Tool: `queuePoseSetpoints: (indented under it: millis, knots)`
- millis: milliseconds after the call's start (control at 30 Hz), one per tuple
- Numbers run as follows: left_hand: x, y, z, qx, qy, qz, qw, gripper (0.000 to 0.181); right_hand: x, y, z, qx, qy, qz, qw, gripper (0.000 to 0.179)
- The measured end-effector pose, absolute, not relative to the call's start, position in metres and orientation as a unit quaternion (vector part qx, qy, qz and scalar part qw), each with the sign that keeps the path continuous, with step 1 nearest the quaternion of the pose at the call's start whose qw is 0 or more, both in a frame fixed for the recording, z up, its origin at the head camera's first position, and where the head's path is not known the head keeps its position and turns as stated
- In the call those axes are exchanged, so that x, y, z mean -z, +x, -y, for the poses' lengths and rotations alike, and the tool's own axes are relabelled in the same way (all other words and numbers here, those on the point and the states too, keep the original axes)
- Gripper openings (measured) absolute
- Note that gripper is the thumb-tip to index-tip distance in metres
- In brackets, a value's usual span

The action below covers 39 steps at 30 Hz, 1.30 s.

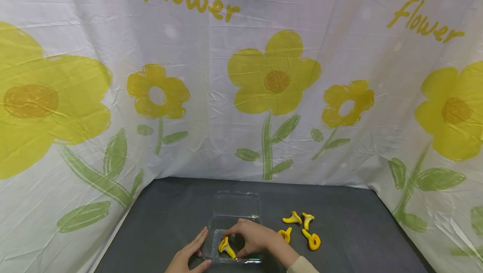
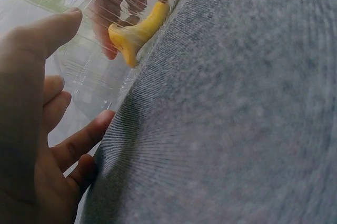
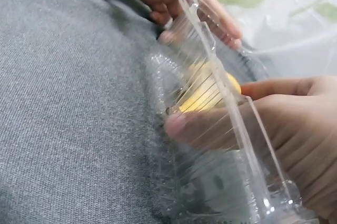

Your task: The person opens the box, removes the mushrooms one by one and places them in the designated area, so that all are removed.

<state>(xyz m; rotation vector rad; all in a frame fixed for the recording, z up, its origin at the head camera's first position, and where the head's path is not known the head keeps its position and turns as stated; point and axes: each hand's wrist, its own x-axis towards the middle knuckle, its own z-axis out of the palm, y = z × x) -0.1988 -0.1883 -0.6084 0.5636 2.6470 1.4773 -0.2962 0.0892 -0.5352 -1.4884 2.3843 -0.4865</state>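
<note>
A clear plastic clamshell box lies with its lid folded back away from me. Inside its base, my right hand pinches a yellow chanterelle mushroom, thumb at the stem end and forefinger at the cap. Through the ribbed wall in the right wrist view, the same mushroom shows low in the box. My left hand stays at the box's left side, fingers extended along the wall and thumb near the front corner. In the left wrist view, the left hand's fingers are spread loosely beside the box.
Several more chanterelles lie right of the box on the dark grey cloth: one at the back, one beside it, one nearer me. Another is partly behind the right forearm. A flower-printed curtain encloses the table.
</note>
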Motion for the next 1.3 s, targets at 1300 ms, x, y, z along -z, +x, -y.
queuePoseSetpoints:
  millis: [1300]
  knots:
    - [0.608,-0.198,0.189,-0.479,0.183,-0.859,0.014,0.081,0.543,-0.303,-0.091,0.285,-0.474,-0.830,0.073,0.017]
